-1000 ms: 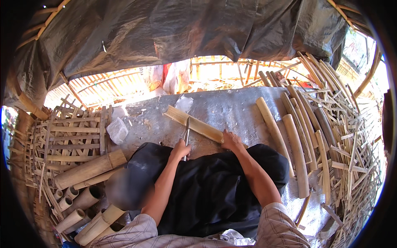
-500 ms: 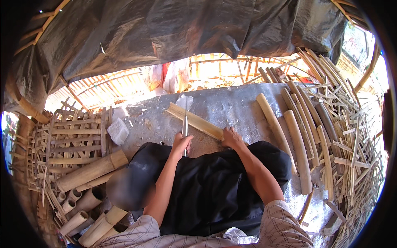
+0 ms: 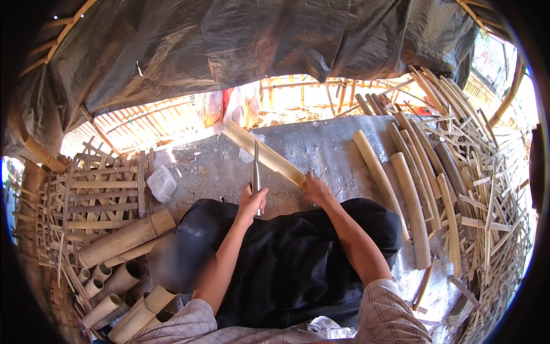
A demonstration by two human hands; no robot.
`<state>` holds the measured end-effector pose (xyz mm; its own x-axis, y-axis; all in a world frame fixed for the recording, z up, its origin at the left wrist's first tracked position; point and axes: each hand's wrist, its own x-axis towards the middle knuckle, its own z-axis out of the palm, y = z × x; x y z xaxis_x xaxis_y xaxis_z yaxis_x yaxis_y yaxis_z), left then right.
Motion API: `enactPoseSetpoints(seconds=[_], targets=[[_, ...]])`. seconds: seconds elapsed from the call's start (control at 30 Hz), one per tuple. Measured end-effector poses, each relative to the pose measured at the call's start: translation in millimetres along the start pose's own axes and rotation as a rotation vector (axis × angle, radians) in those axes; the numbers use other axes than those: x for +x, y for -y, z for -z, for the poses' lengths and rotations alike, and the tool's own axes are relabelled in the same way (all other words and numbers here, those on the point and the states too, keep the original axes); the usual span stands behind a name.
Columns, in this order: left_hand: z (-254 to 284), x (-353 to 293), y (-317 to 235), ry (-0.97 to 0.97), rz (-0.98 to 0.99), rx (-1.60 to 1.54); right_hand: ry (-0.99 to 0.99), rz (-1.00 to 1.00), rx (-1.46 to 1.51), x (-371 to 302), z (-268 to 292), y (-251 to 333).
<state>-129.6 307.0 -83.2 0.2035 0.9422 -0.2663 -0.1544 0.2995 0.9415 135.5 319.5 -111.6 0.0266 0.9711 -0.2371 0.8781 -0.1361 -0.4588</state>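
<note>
My left hand (image 3: 250, 202) is closed round the silvery handle of a knife (image 3: 256, 172), whose narrow blade points away from me. Behind the blade a split bamboo piece (image 3: 272, 159) slants up to the far left, its pale hollow side showing. Its near right end is gripped by my right hand (image 3: 318, 191), with the fingers wrapped over it. The knife overlaps the bamboo in the picture; whether they touch I cannot tell. Dark cloth (image 3: 292, 258) covers my lap below both hands.
Split bamboo lengths (image 3: 411, 206) lie to the right, beside a heap of thin strips (image 3: 495, 229). On the left are a whitish stone-like block (image 3: 162, 183), a slatted bamboo frame (image 3: 103, 192) and several cut bamboo tubes (image 3: 123, 278). A dark sheet (image 3: 258, 46) hangs overhead.
The bamboo piece's far end has swung up and away, tilting more steeply. My right hand has shifted slightly left and away with it. My left hand with the knife has barely moved.
</note>
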Motion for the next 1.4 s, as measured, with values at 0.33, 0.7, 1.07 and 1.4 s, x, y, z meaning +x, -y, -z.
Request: enactPoseSetpoints(seconds=[0.33,0.7,1.07,1.4], targets=[[19,12,11,-0.102,0.360,0.086,0.006,0.064,-0.086,-4,-15,-10],[-4,1,-5,-0.014,-0.086,-0.055,0.032,0.045,-0.132,-2,-16,-19],[21,15,17,-0.001,0.434,-0.206,0.052,0.014,-0.121,-2,-11,-9],[-8,6,-12,-0.073,-0.267,0.024,0.036,0.013,-0.143,-9,-6,-11]])
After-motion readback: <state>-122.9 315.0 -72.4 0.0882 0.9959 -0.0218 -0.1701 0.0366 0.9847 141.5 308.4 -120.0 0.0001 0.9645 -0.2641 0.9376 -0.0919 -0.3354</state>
